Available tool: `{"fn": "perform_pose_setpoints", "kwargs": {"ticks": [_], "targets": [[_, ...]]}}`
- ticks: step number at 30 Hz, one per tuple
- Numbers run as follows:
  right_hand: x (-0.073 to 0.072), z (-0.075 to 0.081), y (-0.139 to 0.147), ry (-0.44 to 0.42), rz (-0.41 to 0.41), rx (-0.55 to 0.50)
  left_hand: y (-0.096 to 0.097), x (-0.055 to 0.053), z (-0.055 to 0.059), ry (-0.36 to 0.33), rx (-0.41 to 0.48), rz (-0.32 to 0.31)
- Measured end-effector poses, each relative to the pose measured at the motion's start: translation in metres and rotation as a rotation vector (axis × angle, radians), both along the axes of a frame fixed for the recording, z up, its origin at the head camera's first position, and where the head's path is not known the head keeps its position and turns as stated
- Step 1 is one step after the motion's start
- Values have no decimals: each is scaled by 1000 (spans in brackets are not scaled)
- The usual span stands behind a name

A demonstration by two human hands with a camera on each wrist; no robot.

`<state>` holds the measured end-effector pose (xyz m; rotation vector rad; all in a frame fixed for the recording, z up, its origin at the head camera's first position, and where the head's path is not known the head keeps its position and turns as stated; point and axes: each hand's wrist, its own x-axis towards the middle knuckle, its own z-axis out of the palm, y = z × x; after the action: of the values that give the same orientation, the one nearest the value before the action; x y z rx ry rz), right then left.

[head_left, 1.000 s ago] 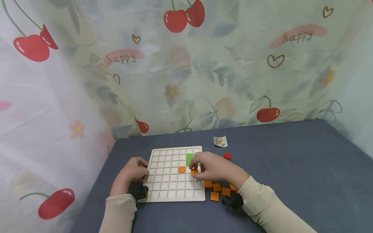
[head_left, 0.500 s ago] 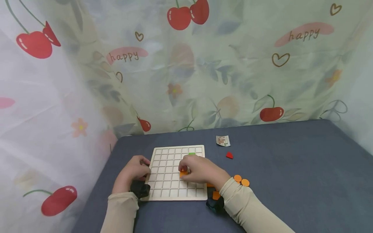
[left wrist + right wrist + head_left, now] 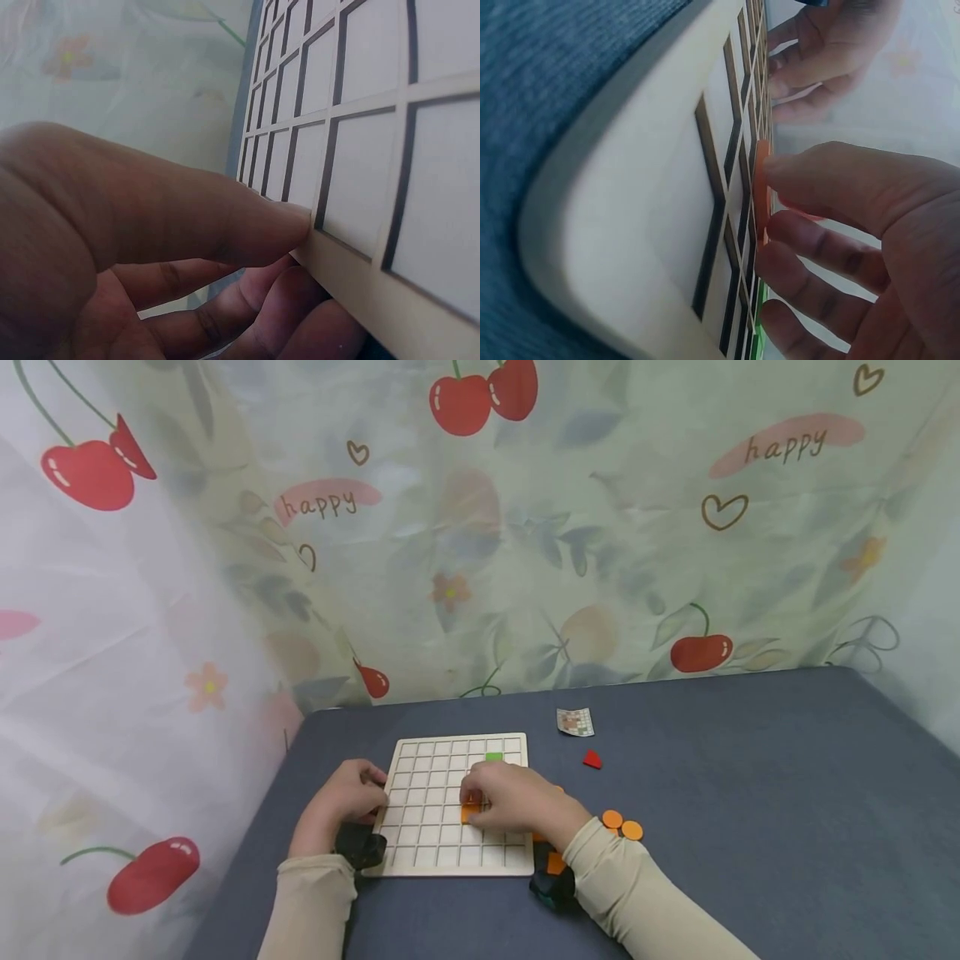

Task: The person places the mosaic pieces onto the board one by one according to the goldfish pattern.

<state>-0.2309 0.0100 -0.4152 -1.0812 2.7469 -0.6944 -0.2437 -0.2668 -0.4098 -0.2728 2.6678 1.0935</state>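
A wooden grid board [image 3: 420,835] with pale square cells lies on the table. My left hand [image 3: 351,792] grips its left edge; in the left wrist view the thumb [image 3: 262,225] lies on the rim with the other fingers curled below. On the board, my right hand [image 3: 517,793] pinches an orange square tile [image 3: 469,813] between thumb and fingers. The tile [image 3: 762,187] stands up from the grid in the right wrist view, the thumb tip on it. Behind this hand a green tile [image 3: 494,757] sits in a cell, and most other tiles there are hidden.
Orange round pieces [image 3: 632,831] lie right of the board, with an orange square [image 3: 556,863] partly under the right wrist's camera [image 3: 551,889]. Farther back are a red piece [image 3: 592,759] and a small printed grid card [image 3: 575,722]. Patterned curtain [image 3: 525,568] hangs behind the table.
My right hand has shifted left and slightly nearer over the board with the orange square tile, uncovering the round orange pieces. The left hand keeps its hold; the head view has shifted slightly.
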Motion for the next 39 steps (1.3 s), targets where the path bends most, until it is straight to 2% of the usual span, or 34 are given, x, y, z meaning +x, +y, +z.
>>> {"fn": "perform_pose_setpoints", "kwargs": {"ticks": [17,21,29,32,39], "targets": [[0,2,2,-13,-28,-10,-2,1,1,8,20,-30],[1,9,6,-14,-34,-25,-2,2,1,11,23,-33],[1,32,23,-20,-60,-59,-2,1,1,7,19,-38],[2,41,34,-63,-40,-98,-2,1,2,2,18,-39],[13,58,55,-221,59,-270,0,2,3,-4,26,-36]]}}
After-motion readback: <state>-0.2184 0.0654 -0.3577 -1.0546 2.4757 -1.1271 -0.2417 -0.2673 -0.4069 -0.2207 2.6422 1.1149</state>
